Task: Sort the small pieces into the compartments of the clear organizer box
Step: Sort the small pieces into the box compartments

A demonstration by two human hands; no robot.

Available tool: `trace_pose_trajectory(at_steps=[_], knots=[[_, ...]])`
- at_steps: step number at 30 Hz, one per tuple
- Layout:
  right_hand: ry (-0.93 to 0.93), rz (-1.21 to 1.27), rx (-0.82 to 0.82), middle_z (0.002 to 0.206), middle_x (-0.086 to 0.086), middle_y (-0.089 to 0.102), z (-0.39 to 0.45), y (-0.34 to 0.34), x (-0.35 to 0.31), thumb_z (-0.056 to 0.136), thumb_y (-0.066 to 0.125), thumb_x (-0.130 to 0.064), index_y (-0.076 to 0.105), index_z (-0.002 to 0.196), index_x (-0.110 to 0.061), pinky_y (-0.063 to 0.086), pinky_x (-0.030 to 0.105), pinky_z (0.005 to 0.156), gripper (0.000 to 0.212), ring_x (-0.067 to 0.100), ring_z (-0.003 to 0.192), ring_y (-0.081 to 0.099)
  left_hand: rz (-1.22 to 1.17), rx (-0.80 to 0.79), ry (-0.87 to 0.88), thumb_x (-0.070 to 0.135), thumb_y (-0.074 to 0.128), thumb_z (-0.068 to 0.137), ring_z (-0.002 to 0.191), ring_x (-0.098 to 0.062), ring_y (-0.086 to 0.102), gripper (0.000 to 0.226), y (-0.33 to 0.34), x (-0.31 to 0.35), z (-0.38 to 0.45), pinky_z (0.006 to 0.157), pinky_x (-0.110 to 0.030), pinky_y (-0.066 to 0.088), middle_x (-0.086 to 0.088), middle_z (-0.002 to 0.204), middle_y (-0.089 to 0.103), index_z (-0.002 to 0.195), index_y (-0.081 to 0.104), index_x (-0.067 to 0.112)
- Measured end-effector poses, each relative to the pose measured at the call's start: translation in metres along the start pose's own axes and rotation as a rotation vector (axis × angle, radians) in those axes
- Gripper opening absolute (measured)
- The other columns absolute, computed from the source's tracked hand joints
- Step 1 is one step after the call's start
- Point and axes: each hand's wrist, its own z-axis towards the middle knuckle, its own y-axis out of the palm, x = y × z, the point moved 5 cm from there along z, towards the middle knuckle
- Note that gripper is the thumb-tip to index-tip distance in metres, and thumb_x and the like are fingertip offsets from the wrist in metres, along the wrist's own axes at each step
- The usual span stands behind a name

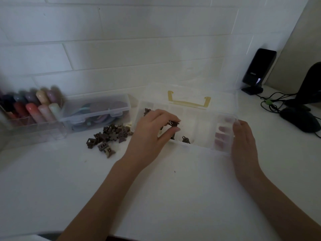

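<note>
The clear organizer box (pixel 199 146) stands open on the white table, its lid with a yellow handle (pixel 189 101) leaning back. My left hand (pixel 152 134) hovers over the box's left compartments and pinches one small dark brown clip (pixel 172 122) between thumb and fingers. My right hand (pixel 243 145) grips the box's right end, its fingers showing through the clear wall. A loose pile of brown clips (pixel 109 134) lies on the table left of the box. A few clips lie inside: one (pixel 185 139) near the front wall, others (pixel 147 111) at the back left.
A closed clear case (pixel 99 113) with round coloured pieces sits left of the box. Further left is a clear holder with pastel tubes (pixel 33 108). At the right stand a black device (pixel 257 70), cables (pixel 272 103) and a dark mouse (pixel 300 120). A tiled wall backs the table.
</note>
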Motion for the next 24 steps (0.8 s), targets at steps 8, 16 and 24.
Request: trace_pose_trajectory(at_steps=[8,16,24], knots=[[-0.008,0.017,-0.011,0.106,0.015,0.061,0.002,0.000,0.002,0.101,0.037,-0.031,0.055,0.113,-0.012,0.054,0.034,0.077,0.029,0.021,0.084,0.066,-0.012,-0.085,-0.023,0.009,0.064,0.082,0.089,-0.004,0.062,0.014,0.013,0.007,0.006,0.085,-0.020,0.044,0.011,0.097,0.068,0.094,0.062,0.015],[-0.010,0.031,-0.006,0.106,0.014,0.062,0.002,0.001,0.001,0.100,0.039,-0.034,0.055,0.104,-0.019,0.054,0.036,0.078,0.023,0.027,0.090,0.067,-0.064,-0.144,0.008,0.022,0.071,0.076,0.088,-0.004,0.058,0.021,0.039,0.032,0.025,0.086,-0.032,0.045,0.009,0.095,0.069,0.095,0.062,0.018],[0.007,0.047,-0.006,0.108,0.013,0.062,0.004,0.001,0.004,0.099,0.042,-0.034,0.056,0.099,-0.021,0.054,0.040,0.084,0.020,0.026,0.092,0.068,-0.071,-0.001,-0.059,0.031,0.050,0.089,0.106,-0.010,0.053,0.031,0.010,0.021,0.013,0.097,-0.020,0.037,0.009,0.117,0.061,0.108,0.068,0.016]])
